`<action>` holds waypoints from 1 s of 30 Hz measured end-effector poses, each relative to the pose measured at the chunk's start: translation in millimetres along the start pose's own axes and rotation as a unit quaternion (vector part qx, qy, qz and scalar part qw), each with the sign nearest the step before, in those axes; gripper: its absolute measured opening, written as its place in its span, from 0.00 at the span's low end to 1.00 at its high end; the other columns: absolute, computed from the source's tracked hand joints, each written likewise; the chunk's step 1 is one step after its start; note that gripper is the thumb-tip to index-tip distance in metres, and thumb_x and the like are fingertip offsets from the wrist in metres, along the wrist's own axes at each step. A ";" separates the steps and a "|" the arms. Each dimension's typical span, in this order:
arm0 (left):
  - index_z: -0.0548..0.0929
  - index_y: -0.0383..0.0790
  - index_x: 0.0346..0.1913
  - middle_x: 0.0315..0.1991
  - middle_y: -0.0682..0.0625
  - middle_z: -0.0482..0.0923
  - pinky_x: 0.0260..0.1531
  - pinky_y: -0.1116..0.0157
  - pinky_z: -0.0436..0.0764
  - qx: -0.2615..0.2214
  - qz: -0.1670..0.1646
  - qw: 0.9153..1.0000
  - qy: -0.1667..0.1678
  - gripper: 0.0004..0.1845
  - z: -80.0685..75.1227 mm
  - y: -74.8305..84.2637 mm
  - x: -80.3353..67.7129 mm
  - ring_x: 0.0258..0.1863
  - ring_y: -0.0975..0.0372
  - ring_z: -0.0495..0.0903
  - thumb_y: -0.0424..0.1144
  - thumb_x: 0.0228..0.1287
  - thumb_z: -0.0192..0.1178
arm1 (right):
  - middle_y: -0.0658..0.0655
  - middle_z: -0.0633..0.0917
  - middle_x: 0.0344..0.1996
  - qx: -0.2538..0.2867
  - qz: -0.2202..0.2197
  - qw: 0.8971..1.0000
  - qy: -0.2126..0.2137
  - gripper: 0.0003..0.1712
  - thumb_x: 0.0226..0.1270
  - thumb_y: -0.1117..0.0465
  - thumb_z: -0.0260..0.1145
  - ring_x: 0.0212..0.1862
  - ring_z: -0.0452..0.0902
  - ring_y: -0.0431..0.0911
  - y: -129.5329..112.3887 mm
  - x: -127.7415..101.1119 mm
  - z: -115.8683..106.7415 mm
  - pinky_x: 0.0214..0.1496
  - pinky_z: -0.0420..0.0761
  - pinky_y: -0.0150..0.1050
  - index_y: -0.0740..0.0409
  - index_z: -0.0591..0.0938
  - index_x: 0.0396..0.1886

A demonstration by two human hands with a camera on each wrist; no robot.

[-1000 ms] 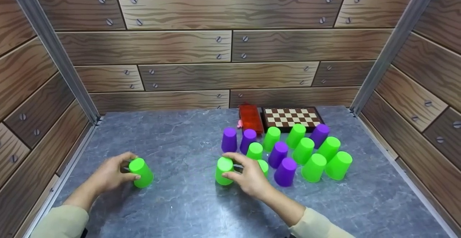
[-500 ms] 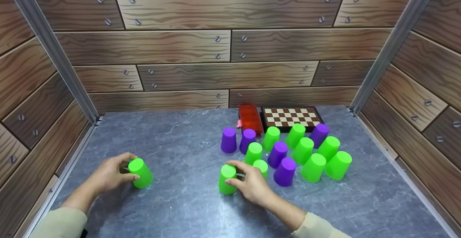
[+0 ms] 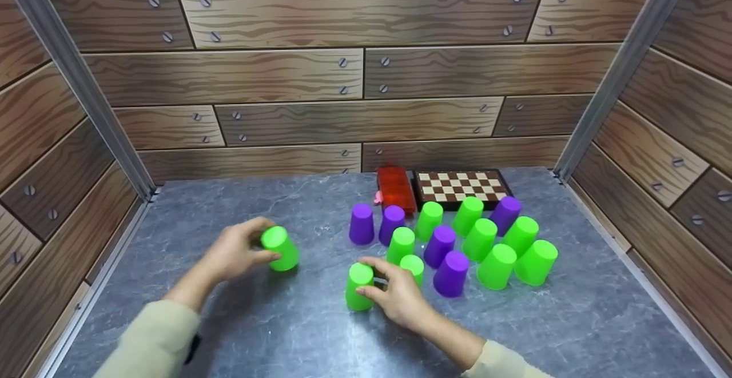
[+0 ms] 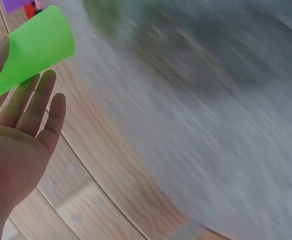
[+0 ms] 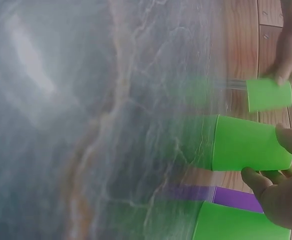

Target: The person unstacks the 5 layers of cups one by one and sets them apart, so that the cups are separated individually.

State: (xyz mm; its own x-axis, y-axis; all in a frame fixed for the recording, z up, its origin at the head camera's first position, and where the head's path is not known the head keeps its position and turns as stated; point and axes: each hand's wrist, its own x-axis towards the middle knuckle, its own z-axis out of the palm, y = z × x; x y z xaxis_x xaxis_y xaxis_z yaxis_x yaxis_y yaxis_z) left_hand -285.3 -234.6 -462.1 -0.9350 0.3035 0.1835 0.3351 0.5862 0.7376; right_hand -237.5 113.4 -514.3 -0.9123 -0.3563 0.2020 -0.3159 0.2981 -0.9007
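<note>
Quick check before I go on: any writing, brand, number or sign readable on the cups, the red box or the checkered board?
None can be read.
Green cup in the left hand: plain, no print.
Green cup in the right hand: plain.
Red box: no lettering can be made out.
Checkered board: squares only, no visible letters or numbers.

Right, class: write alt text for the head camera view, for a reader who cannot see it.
A person's left hand grips an upturned green plastic cup and the right hand grips another upturned green plastic cup on a grey marbled table. Green and purple cups cluster beside them, before a chessboard.
</note>
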 end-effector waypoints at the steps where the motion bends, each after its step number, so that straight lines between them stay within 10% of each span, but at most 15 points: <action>1: 0.84 0.37 0.56 0.48 0.44 0.89 0.55 0.44 0.86 -0.002 0.005 1.000 -0.004 0.25 6.3 3.0 5.4 0.49 0.50 0.87 0.32 0.56 0.80 | 0.65 0.84 0.64 -0.002 -0.001 1.000 0.000 0.31 0.67 0.64 0.77 0.66 0.80 0.60 -0.5 -0.4 0.6 0.67 0.82 0.50 0.61 0.81 0.68; 14: 0.85 0.40 0.57 0.45 0.48 0.90 0.53 0.49 0.87 -0.002 0.014 0.998 -0.058 0.25 62.0 21.2 33.8 0.47 0.53 0.88 0.34 0.57 0.81 | 0.64 0.84 0.63 -0.033 -0.009 0.999 0.002 0.30 0.69 0.62 0.77 0.65 0.81 0.58 -4.0 -7.2 2.0 0.67 0.82 0.51 0.61 0.81 0.69; 30: 0.80 0.40 0.69 0.58 0.42 0.86 0.60 0.45 0.84 -0.010 -0.011 0.996 -0.089 0.33 74.2 15.4 27.6 0.57 0.44 0.86 0.38 0.61 0.79 | 0.63 0.80 0.69 -0.075 0.016 0.997 -0.006 0.39 0.68 0.59 0.78 0.70 0.77 0.59 -4.3 -12.7 2.0 0.70 0.78 0.53 0.57 0.75 0.76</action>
State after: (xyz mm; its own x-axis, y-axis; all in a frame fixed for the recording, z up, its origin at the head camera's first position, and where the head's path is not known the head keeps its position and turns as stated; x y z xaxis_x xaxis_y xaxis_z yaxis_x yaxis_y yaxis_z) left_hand -297.3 -161.4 -493.9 -0.9061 0.4200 0.0502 0.3101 0.5790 0.7540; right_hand -224.0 114.9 -513.8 -0.9193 -0.3553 0.1690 -0.3234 0.4377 -0.8389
